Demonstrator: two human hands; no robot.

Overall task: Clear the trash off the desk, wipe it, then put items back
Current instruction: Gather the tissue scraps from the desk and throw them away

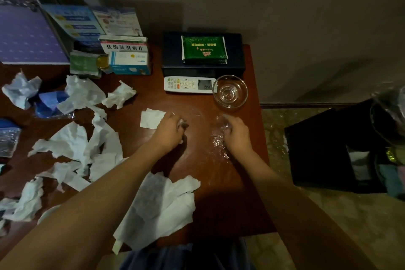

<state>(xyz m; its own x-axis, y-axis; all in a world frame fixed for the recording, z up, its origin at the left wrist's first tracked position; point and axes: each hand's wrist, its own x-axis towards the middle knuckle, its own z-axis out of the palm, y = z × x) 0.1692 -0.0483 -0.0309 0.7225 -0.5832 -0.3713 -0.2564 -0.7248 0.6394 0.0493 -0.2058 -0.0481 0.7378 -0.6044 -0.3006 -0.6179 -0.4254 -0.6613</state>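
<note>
The left grip [169,126] pinches a small tissue wad [181,124]; the right grip [236,132] clutches clear plastic wrap [219,138] on the surface [203,171]. Pulling fast could knock the glass bowl [230,91] nearby.

Glossy wooden desk [219,193], glass bowl [230,91]

- Bench [219,193]: reddish-brown wood.
- Crumpled tissues [74,144] across left and front.
- Remote control [189,85] beside glass bowl [230,91], rear right.
- Medicine boxes [127,57] rear left; dark box [202,68] rear centre.
</note>
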